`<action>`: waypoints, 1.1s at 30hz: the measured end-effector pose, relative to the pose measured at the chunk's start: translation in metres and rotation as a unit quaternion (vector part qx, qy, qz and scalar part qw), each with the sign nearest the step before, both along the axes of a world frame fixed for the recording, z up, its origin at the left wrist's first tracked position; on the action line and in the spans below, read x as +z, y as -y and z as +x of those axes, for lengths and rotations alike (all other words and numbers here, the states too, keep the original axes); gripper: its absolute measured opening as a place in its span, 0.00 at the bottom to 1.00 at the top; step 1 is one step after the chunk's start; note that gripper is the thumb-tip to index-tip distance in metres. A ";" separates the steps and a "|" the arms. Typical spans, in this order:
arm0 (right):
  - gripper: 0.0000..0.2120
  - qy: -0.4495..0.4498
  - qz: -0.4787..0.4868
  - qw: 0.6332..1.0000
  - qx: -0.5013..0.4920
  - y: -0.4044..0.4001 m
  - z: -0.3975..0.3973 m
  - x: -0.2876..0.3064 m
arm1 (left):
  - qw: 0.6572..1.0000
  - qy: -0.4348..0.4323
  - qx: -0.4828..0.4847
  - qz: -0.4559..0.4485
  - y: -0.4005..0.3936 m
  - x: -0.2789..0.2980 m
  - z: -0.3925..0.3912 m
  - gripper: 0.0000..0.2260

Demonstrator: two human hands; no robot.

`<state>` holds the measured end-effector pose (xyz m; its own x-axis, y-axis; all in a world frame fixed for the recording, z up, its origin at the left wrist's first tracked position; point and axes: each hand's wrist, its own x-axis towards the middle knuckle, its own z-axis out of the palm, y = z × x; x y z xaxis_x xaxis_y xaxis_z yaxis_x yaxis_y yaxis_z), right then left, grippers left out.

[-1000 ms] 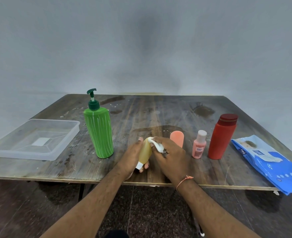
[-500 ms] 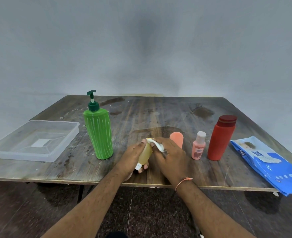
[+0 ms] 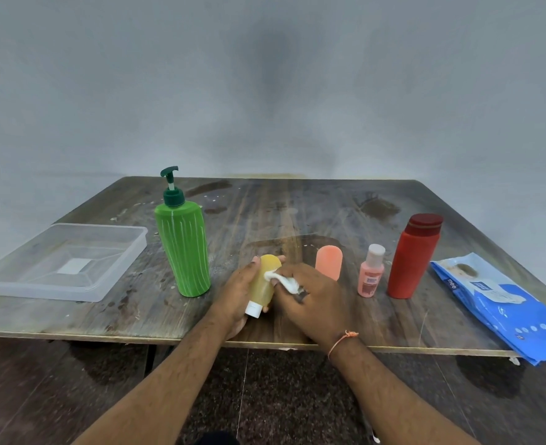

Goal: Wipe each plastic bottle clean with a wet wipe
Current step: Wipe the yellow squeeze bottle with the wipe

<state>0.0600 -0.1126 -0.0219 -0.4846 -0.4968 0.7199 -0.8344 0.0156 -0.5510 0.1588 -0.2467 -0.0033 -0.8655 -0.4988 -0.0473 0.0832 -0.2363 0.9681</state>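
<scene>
A small yellow plastic bottle (image 3: 263,284) with a white cap sits in the left hand (image 3: 238,295), held above the near edge of the worn wooden table (image 3: 281,216). It is tilted, cap end down toward the person and rounded base pointing away. The left fingers wrap around its far side and the thumb lies along its left side, so the hand is closed around the bottle. Just to its right, the right hand (image 3: 312,301) pinches a crumpled white wet wipe (image 3: 281,279) between fingertips and thumb, and the wipe's tip touches the bottle's upper right side. An orange thread band circles the right wrist.

Left of the hands a tall green ribbed pump bottle (image 3: 183,248) stands upright, and further left lies a clear shallow plastic tray (image 3: 122,268). To the right, in a row, stand a peach rounded bottle (image 3: 329,261), partly behind the right hand, a small pink bottle with a pale cap (image 3: 371,273) and a tall red bottle (image 3: 411,256). A blue wet-wipe pack (image 3: 503,308) lies at the table's right edge.
</scene>
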 end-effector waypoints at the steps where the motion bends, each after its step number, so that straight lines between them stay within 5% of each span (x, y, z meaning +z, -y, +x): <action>1: 0.09 0.022 -0.009 1.000 -0.014 0.000 -0.001 0.001 | 1.000 0.006 0.006 0.011 0.001 -0.001 0.000 0.21; 11: 0.09 0.077 0.014 0.997 -0.005 0.000 -0.005 0.005 | 0.998 0.028 0.037 0.035 0.005 -0.003 -0.002 0.20; 22: 0.04 -0.052 0.080 0.991 0.098 -0.001 0.002 -0.006 | 0.996 0.001 0.067 0.066 0.011 -0.006 -0.006 0.24; 29: 0.05 -0.014 0.060 0.998 -0.010 0.000 -0.003 -0.002 | 0.997 0.018 0.072 0.017 0.009 -0.007 -0.008 0.24; 33: 0.06 -0.010 0.055 0.998 0.023 0.001 -0.002 -0.005 | 0.995 0.010 0.092 0.027 0.009 -0.008 -0.008 0.24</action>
<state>0.0578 -0.1134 -0.0267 -0.4454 -0.5948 0.6692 -0.8466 0.0366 -0.5310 0.1505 -0.2555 -0.0115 -0.7589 -0.6443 -0.0944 0.1105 -0.2703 0.9564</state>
